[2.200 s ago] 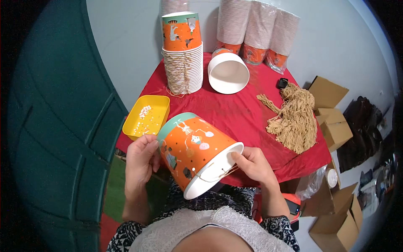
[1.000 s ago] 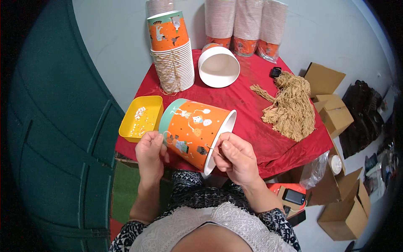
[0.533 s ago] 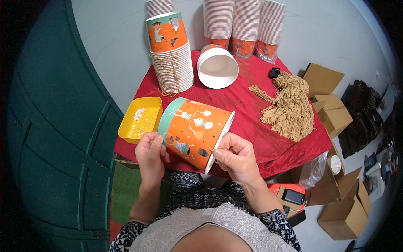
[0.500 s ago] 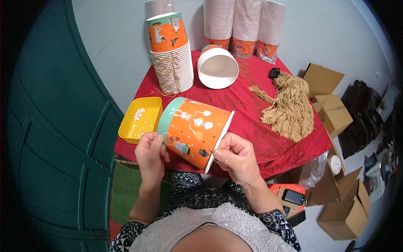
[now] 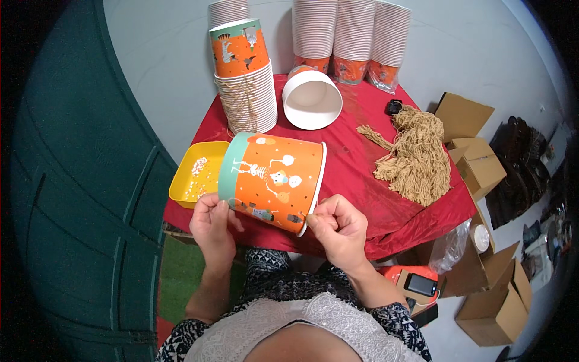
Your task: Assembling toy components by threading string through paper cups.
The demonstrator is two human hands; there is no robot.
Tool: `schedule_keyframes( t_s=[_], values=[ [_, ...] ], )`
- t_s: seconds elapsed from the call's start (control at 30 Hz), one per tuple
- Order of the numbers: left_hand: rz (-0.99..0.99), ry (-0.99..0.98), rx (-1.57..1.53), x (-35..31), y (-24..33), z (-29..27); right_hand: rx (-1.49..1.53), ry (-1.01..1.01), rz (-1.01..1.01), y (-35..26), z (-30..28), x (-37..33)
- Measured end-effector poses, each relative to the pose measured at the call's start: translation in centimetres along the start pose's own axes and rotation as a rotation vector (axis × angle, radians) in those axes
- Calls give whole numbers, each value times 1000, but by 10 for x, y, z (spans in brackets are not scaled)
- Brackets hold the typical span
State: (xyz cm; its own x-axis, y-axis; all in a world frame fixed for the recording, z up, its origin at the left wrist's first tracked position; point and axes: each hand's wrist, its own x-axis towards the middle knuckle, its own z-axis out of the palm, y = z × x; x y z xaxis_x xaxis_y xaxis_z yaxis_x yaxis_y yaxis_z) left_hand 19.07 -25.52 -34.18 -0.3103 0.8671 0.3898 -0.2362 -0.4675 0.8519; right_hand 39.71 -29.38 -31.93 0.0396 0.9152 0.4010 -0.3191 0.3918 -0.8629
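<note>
An orange paper bucket (image 5: 274, 181) with a green band, skeleton pictures and a white rim is held tilted on its side above the near edge of the table. My left hand (image 5: 214, 232) pinches it at the green end, where a thin pale loop of cord shows beside the fingertips. At the white rim, my right hand (image 5: 341, 232) is closed, thumb and forefinger pressed together; any cord between them is too small to make out. Left of the bucket, partly behind it, is a yellow tray (image 5: 187, 163) holding small white bits.
A red cloth covers the table (image 5: 356, 151). At the back stand a twine-hung bucket stack (image 5: 247, 99), wrapped bucket stacks (image 5: 353, 36) and a bucket on its side (image 5: 312, 101). Tan cords (image 5: 416, 160) lie right, with cardboard boxes (image 5: 488, 311) beyond the table.
The bucket has turned more level and shifted slightly left, covering more of the yellow tray. Both hands keep close to their places on it; cord at the right fingers shows less.
</note>
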Motion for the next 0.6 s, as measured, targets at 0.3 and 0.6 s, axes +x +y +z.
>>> schedule_keyframes(
  t_s=[0.3,0.6],
  values=[
    [-207,-192,112,24,24,-26,-400,-389,-396,6,-15,1],
    [-461,-275,27,59,33,-23,-481,-683,-569,13,-29,-2]
  ],
)
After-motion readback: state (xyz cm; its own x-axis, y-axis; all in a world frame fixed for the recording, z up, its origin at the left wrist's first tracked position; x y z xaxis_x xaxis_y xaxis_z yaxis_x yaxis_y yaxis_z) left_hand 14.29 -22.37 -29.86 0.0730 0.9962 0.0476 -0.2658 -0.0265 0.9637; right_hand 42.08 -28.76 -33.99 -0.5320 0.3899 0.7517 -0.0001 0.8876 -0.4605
